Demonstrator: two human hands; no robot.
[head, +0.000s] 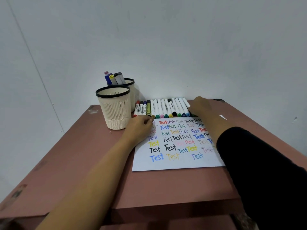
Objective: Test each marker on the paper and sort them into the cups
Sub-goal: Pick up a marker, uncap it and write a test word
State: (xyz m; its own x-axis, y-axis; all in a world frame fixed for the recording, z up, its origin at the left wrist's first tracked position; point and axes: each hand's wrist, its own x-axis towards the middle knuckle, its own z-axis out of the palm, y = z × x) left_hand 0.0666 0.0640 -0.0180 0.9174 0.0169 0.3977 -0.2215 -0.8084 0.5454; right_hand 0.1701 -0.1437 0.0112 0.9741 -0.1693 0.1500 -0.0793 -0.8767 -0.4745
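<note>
Closest in, a bare left forearm (83, 180) comes up from the lower left, and a black sleeve (265, 163) fills the right side. Both reach across a reddish-brown surface (83, 155), scuffed pale along its left edge and at its far left corner.

The left hand (139, 128) sits on the top left corner of the paper (176, 163), knuckles up and fingers curled under. Whether it pinches anything, I cannot tell. The sheet lies flat, covered with "Test" in many colours.

The right hand (201, 106) is down over the right end of the row of markers (162, 108), fingers pointing into them, its grip hidden. The markers lie side by side along the paper's far edge, against the wall (166, 39).

On the left stands the front cup (114, 110), cream with a black rim, and no markers show in it. Just behind it, the back cup (131, 87) holds several standing markers (114, 78).

The wall is plain pale grey, with one thin seam slanting down at the left.
</note>
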